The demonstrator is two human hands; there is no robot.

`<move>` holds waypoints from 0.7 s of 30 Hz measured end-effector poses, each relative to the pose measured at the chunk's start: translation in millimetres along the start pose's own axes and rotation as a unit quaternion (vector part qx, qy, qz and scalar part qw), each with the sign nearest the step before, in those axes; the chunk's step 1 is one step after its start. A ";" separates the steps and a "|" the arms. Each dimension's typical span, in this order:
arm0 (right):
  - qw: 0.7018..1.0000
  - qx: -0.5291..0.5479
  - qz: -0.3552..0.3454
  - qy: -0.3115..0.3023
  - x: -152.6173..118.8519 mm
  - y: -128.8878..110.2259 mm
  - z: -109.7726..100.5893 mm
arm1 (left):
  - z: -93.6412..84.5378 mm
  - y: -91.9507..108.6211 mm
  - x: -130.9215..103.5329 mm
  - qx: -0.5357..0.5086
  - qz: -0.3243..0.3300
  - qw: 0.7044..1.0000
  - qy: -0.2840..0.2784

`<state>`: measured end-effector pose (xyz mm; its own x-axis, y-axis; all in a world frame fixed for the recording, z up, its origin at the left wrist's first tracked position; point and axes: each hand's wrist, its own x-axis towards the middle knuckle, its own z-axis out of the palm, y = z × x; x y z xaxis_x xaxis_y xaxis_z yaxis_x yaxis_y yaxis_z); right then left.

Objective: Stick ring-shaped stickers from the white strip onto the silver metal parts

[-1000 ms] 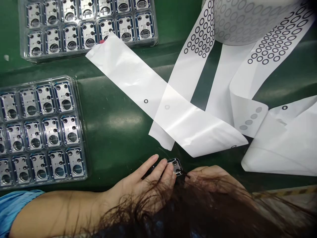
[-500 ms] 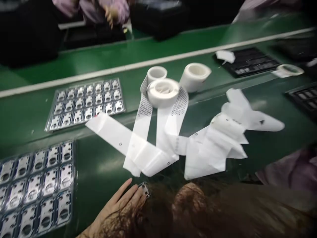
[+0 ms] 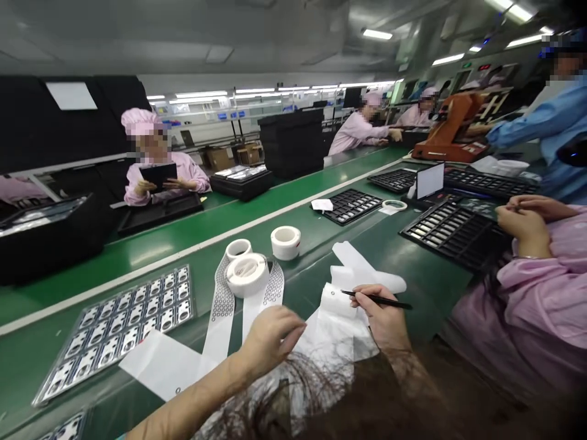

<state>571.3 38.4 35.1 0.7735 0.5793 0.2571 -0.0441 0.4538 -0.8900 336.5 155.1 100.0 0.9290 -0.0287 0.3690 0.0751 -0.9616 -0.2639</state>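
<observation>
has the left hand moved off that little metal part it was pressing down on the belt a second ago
Yes. The left hand is now lifted, curled above the white liner strip, nearer the tape roll. The metal part is not visible.

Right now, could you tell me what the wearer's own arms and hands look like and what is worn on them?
Both forearms are bare, with no gloves, rings, watch or bracelet showing. The left hand and right hand are ungloved, with short, plain nails. A sliver of blue at the bottom edge by the left arm may be a sleeve, but it is too small to tell. Loose dark hair hangs in front of both wrists.
</observation>
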 end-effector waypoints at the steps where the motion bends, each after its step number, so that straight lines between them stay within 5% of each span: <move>1: 1.000 -0.004 -0.002 -0.001 9.0 5.9 -0.7 | 7.4 -2.2 19.4 -0.021 -0.028 0.999 -0.005; 4: 1.000 -0.022 -0.013 -0.014 23.3 19.4 -1.1 | 28.0 -4.0 68.3 -0.082 -0.090 0.992 -0.014; 7: 0.999 -0.038 -0.021 -0.032 28.5 31.0 -2.5 | 47.9 -2.1 90.6 -0.163 -0.116 0.980 -0.024; 15: 0.989 -0.081 -0.061 -0.110 32.2 45.5 -14.7 | 109.7 0.3 86.0 -0.354 -0.227 0.905 -0.064; 21: 0.983 -0.102 -0.093 -0.125 27.8 49.4 -17.2 | 130.4 6.8 80.0 -0.388 -0.273 0.879 -0.035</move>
<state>601.6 65.3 -8.1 0.5763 0.6583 0.4842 0.2305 0.4375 -0.8692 458.6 181.8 11.5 0.8535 0.4858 0.1885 0.2721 -0.7240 0.6339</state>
